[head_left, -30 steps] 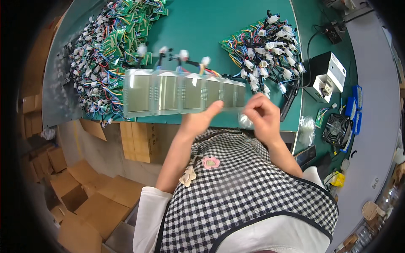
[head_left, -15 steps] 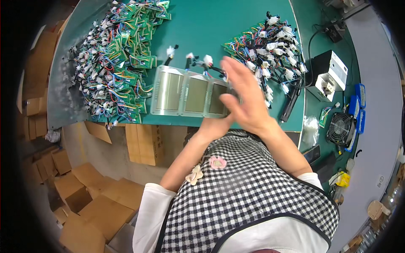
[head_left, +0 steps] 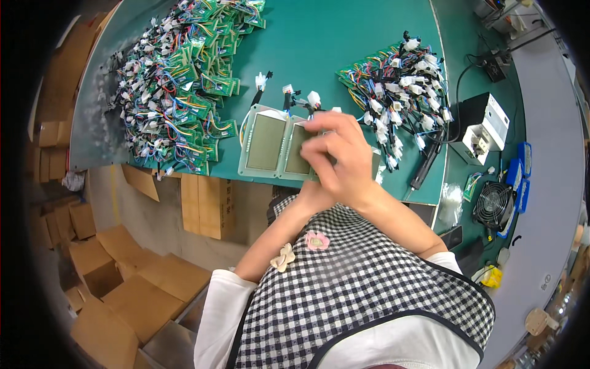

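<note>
grey-olive screens [head_left: 267, 142], green tabletop [head_left: 307, 43], black-and-white checked apron [head_left: 369, 270], pink flower [head_left: 317, 240], white sleeves [head_left: 222, 307], brown boxes [head_left: 144, 304]

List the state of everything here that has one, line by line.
Display panels: joined in a row, screens blank
Right hand: fingers curled over the panels
Left hand: mostly hidden, grip unclear
Left circuit boards: heaped, wired
Right circuit boards: piled, wired
Black tool: lying down
Cardboard box: flaps open

The right-hand grip [head_left: 341, 155] curls over LCD modules [head_left: 266, 142] at the near edge of the green counter [head_left: 301, 43], partly covering the left-hand grip [head_left: 316, 195]; wired circuit boards [head_left: 190, 92] lie heaped left, a smaller heap [head_left: 402, 92] right.
</note>
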The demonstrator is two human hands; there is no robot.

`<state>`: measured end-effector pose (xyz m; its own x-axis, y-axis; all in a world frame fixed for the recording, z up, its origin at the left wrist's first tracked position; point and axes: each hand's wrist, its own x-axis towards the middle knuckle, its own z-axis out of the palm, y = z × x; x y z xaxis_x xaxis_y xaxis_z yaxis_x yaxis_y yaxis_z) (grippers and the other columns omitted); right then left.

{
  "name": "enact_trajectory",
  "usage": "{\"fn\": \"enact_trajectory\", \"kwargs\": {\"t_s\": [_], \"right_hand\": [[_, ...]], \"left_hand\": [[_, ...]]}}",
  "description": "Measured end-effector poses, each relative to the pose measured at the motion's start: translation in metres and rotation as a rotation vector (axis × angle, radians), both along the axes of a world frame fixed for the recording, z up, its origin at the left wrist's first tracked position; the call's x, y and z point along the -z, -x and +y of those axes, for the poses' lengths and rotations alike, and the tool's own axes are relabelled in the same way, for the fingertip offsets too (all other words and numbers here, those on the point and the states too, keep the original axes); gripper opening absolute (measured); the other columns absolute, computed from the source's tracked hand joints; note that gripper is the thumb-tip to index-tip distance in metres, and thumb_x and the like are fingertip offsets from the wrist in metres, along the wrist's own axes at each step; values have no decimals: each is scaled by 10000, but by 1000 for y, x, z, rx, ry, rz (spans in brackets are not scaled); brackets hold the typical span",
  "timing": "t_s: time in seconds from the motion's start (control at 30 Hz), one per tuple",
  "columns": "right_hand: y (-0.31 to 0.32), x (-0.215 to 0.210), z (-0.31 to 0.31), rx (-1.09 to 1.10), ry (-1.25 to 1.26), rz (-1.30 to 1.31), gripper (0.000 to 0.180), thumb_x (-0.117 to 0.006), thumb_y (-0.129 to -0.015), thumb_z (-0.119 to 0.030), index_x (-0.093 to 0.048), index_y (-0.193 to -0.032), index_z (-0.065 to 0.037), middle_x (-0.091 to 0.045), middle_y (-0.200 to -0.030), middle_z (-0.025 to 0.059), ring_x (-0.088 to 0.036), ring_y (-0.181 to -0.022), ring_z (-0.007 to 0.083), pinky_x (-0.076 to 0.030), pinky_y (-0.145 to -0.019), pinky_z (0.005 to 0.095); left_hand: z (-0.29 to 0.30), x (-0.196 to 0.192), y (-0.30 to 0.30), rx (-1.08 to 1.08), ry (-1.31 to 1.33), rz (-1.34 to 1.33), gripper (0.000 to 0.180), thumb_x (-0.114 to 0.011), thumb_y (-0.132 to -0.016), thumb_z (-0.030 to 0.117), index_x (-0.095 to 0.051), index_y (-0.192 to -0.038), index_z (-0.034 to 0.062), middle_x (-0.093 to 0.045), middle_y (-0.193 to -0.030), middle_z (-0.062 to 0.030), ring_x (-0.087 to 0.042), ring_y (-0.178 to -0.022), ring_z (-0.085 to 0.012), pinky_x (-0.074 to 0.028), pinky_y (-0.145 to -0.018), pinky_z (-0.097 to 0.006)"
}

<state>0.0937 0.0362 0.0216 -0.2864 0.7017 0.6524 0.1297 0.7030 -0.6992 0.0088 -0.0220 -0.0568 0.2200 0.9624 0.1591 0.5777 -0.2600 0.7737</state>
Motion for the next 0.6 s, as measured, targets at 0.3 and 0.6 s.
{"fn": "enact_trajectory", "kwargs": {"t_s": [0.3, 0.6], "right_hand": [[-122, 154, -40, 510, 813, -719, 187, -693, -663, -124, -562, -760, -33, -591, -666, 120, -574, -575, 285, -460, -552, 347], [-51, -8, 9, 164, 122, -151, 439, -648, -694, -84, -543, -1117, -29, -527, -1055, 155, -546, -874, 253, -456, -719, 332]], "left_hand": [[26, -20, 25, -232, 313, -613, 314, -595, -790, 27, -483, -1077, -32, -550, -964, -95, -573, -806, -165, -529, -639, -264], [21, -20, -11, -66, 257, -395, 482, -615, -764, 85, -418, -1201, 31, -519, -1109, -129, -507, -1019, -226, -407, -862, -353]]}}
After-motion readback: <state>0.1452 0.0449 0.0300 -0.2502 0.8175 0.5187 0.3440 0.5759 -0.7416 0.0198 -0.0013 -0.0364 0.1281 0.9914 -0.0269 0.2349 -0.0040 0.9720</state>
